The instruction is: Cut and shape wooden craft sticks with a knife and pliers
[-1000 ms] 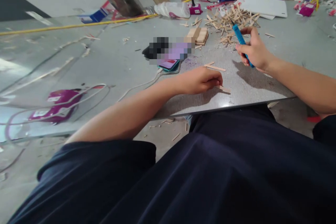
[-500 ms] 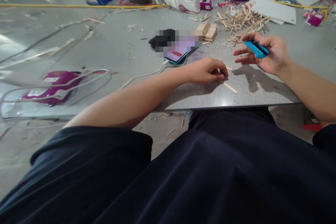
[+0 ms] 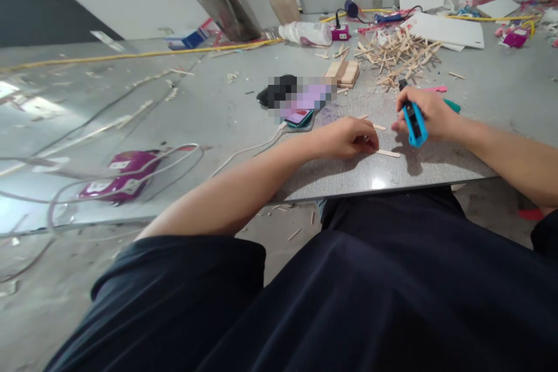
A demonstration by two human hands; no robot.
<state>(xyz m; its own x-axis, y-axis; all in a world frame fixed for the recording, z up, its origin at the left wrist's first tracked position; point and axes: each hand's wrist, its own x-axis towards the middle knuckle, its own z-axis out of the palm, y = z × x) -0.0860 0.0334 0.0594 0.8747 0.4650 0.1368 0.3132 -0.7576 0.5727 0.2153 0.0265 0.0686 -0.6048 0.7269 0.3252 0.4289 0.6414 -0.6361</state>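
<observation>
My left hand (image 3: 351, 138) rests on the table near its front edge, fingers curled and pressed down on a wooden craft stick (image 3: 389, 153), whose rounded end sticks out to the right. Another pale stick (image 3: 379, 127) shows just beyond the fingers. My right hand (image 3: 425, 113) is closed around a blue and black utility knife (image 3: 414, 125), held above the table to the right of the left hand. Its black end points away from me; I cannot make out a blade. Under the right hand lies a dark shadow.
Behind the hands lie a heap of broken sticks (image 3: 399, 49), a stack of flat wooden pieces (image 3: 347, 74) and a phone (image 3: 300, 116) on a cable, partly pixelated. A pink object (image 3: 436, 89) and a green one (image 3: 452, 106) lie past my right wrist. A purple power strip (image 3: 124, 174) sits left.
My right hand has turned over and closed around the utility knife, which lay across its open palm before. The view has tilted up. My left hand stays on the stick.
</observation>
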